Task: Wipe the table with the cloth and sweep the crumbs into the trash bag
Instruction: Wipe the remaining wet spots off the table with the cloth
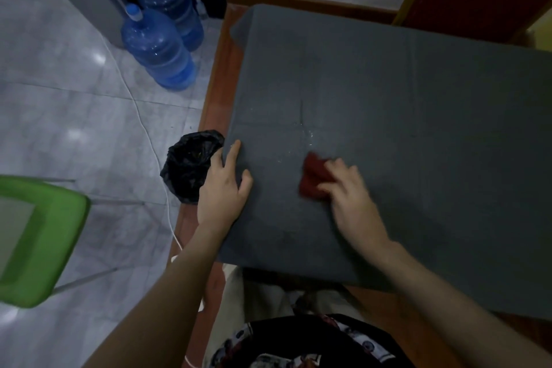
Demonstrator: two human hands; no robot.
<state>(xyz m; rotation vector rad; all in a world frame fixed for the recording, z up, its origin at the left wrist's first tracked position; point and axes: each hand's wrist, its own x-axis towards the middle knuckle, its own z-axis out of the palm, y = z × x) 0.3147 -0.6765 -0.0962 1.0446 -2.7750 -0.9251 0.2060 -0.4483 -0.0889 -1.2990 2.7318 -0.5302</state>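
A grey-covered table [403, 92] fills the right of the view. My right hand [348, 188] presses a crumpled red cloth [313, 178] onto it near the front left. Small pale crumbs [307, 136] lie scattered just beyond the cloth. My left hand [225, 185] rests on the table's left edge, index finger stretched along the top, the other fingers curled over the edge onto the rim of a black trash bag [188, 164]. The bag hangs open just below the table's edge.
A green chair [38, 236] stands on the tiled floor at the left. Two blue water jugs [161, 39] sit by a grey appliance at the back left. A white cable [143, 125] runs across the floor. The wall lies behind the table.
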